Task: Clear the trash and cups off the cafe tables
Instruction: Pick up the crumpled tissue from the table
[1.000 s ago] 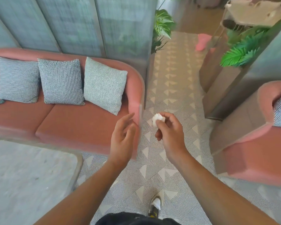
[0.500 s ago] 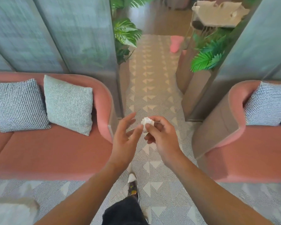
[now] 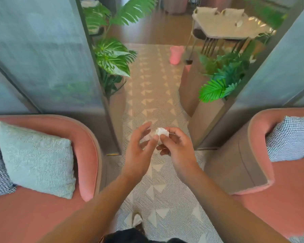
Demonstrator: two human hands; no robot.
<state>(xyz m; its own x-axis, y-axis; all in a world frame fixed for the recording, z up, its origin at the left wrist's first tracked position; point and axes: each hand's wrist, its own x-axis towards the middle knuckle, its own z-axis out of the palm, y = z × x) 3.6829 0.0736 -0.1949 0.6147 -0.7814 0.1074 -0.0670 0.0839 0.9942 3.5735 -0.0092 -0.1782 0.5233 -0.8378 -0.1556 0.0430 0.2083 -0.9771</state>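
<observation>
Hands (image 3: 139, 151) (image 3: 177, 151) hold roundish paper wad (image 3: 162, 133).

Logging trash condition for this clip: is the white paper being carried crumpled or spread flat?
Crumpled: the white paper is a small wad pinched by the right hand, left hand open beside it.

The left forearm (image 3: 95, 206) and right forearm (image 3: 223, 199) are bare. At the near edge are dark trousers (image 3: 130, 237). Just beyond them is a shoe (image 3: 136, 220) with a white toe.
</observation>
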